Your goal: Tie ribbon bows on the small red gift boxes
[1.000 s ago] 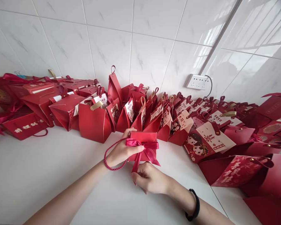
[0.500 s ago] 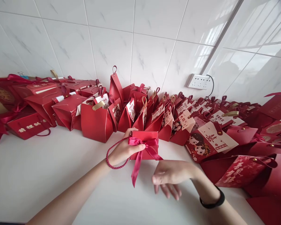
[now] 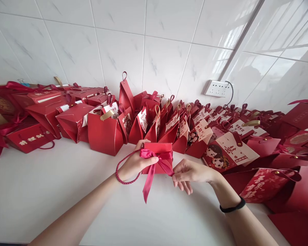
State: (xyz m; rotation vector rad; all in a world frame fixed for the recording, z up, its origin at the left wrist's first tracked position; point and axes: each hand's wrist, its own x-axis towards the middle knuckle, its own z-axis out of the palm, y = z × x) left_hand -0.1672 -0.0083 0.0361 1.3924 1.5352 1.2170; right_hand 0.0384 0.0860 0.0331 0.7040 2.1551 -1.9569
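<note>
Both hands met at the small red box (image 3: 157, 158) mid-counter: left hand (image 3: 133, 164) clasped it, right hand (image 3: 188, 172) pinched the ribbon (image 3: 154, 163) tail at its right edge.

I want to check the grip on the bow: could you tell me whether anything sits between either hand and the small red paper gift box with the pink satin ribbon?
Nothing visible does. The left hand holds the small red paper gift box, and the right hand pinches the pink satin ribbon.
</note>
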